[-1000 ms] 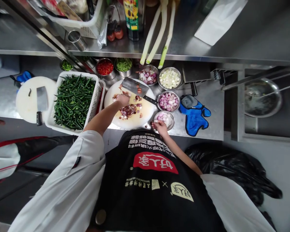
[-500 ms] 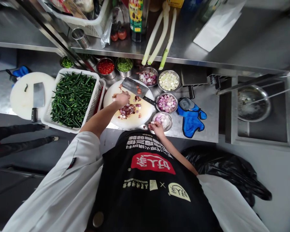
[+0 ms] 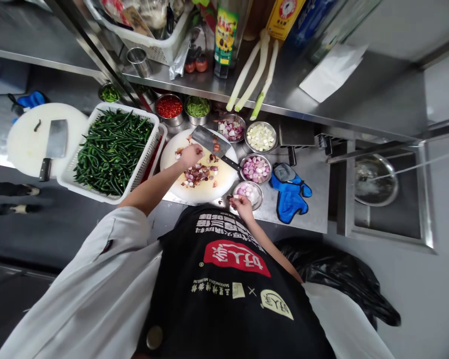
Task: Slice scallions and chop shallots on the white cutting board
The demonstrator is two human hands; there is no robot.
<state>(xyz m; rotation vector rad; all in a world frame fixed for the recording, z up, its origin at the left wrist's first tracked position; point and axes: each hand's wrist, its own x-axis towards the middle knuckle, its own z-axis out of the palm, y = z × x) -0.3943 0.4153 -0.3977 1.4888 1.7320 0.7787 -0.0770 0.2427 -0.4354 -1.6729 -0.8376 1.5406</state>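
My left hand [image 3: 192, 155] is over the round white cutting board [image 3: 224, 182], fingers curled and pinched by the shallot pieces and skins [image 3: 198, 174]. What it grips is too small to make out. My right hand [image 3: 243, 207] is at the near edge of a steel bowl [image 3: 261, 199] with pale shallots [image 3: 247, 189] inside. Its thumb and fingertips pinch together on something small that I cannot name. Across the back right of the board lies a cleaver [image 3: 211, 142], its black handle resting toward a second bowl of peeled shallots [image 3: 256, 168].
A white basket of green chillies [image 3: 112, 149] stands left of the board. Behind are bowls of chopped red chillies [image 3: 169, 106], unpeeled shallots [image 3: 231, 128] and white chunks [image 3: 261, 137]. Blue gloves [image 3: 290, 199] lie right. Leeks [image 3: 254, 75] overhang the steel shelf. Another person's feet [image 3: 28, 199] show left.
The head view has shifted, so the shelf sits lower in the picture. Both hands keep nearly the same places. The other person's legs have moved left, mostly out of view.
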